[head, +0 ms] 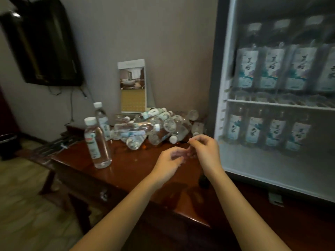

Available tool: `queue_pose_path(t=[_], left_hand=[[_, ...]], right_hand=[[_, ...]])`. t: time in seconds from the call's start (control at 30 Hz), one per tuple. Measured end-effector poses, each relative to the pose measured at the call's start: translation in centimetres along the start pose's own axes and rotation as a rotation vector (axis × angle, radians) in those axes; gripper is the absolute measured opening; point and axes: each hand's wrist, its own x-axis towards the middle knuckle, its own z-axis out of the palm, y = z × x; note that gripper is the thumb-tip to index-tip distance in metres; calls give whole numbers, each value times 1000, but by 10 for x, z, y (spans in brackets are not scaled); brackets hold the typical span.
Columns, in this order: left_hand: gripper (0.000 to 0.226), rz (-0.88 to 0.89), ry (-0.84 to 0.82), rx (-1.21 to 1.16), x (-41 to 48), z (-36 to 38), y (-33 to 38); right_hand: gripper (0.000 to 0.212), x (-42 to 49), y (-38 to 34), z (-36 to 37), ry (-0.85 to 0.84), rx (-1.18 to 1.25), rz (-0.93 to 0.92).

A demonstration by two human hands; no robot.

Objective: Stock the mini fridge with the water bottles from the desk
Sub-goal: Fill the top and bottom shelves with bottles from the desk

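The fingers [178,154] of the left hand [168,163] are loosely curled and hold nothing. They are blurred at the tips. The fingers [196,142] of the right hand [206,151] are bent too, with the thumb near the forefinger, and nothing shows between them. The two hands hang close together above the worktop [130,171], the right a little higher and nearer the fridge [216,73]. Neither touches a bottle.

Just beyond the hands lies a pile [155,127] of clear water bottles on their sides, heaped at the back of the worktop against the wall. To the left of the pile two bottles stand upright. The near bottle [97,142] has a white cap, and the far bottle [102,120] stands just behind it.

The fridge stands on the right end of the worktop, beside the pile. One row of labelled bottles [272,67] stands above its shelf [272,104] and a second row [253,132] below it. Bare floor is left in front of the lower row.

A leaflet [133,86] leans on the wall behind the pile. A television [41,44] hangs on the wall at upper left, with cables trailing under it. A dark bin [7,144] sits at the far left.
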Motion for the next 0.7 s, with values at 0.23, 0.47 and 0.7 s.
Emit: queue_pose_path(t=[0.23,0.47,0.7], left_hand=[[33,-12,736,29,-22,-109,-24],[61,-253,959,129,-24,-204,-56],[85,-337,555,94,-20,-219,-77]], right_hand=[[23,-4,17,106,-225,-67,78],[22,0,31,204,-495,-207,107],[51,-8,32,243,-597,19,121]])
